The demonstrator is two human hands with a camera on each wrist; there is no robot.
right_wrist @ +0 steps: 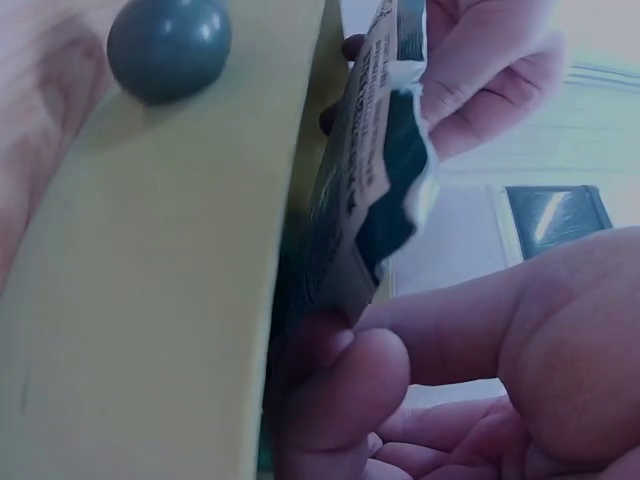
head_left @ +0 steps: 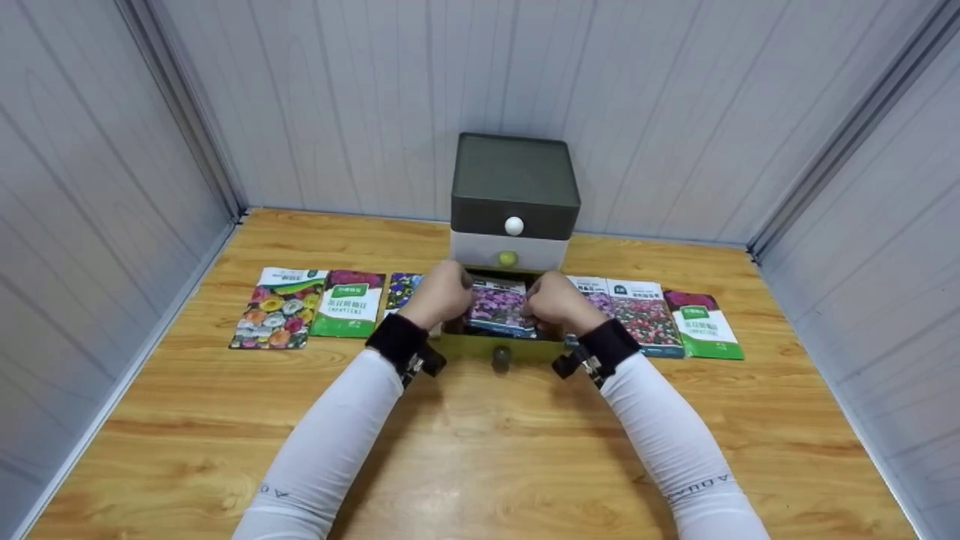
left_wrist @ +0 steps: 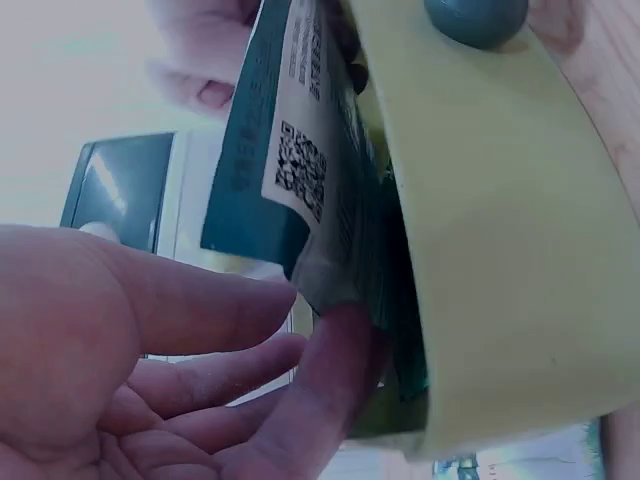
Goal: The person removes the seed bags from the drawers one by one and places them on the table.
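Note:
A seed packet with purple flowers (head_left: pixel 499 306) lies tilted in the pulled-out yellow-green bottom drawer (head_left: pixel 472 349) of a small cabinet. My left hand (head_left: pixel 442 292) pinches the packet's left edge between thumb and fingers. On the opposite edge, my right hand (head_left: pixel 559 300) pinches it too. In the left wrist view the back of the packet (left_wrist: pixel 270 200) shows a QR code and stands partly above the drawer's front wall (left_wrist: pixel 500 250). The right wrist view shows the packet's crimped edge (right_wrist: pixel 395 190) beside that wall. What lies deeper in the drawer is mostly hidden.
The cabinet (head_left: pixel 517 169) has a dark top and a white middle drawer (head_left: pixel 480 249), both shut. To the left lie a multicoloured flower packet (head_left: pixel 276 311), a green packet (head_left: pixel 349 304) and a partly covered packet (head_left: pixel 403 286). More packets (head_left: pixel 646 319) lie to the right.

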